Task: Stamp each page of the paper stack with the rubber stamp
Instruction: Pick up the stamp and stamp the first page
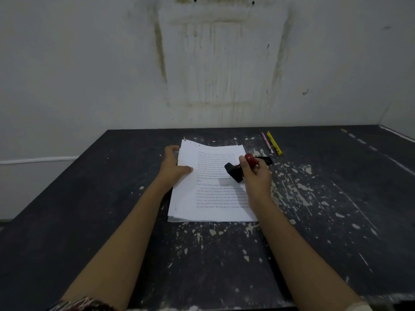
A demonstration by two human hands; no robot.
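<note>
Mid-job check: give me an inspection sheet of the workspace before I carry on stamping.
surface: dark table, flecked with pale paint.
job's things: paper stack mid-table, printed page on top; rubber stamp tilted over it.
clutter: pink pen and yellow pen beyond the stack, far right; black object behind the right grip, unclear.
grips: left grip holds the stack's left edge; right grip holds the stamp.
cables: white line along left wall, cable or trim, cannot tell.
surroundings: stained white wall.
</note>
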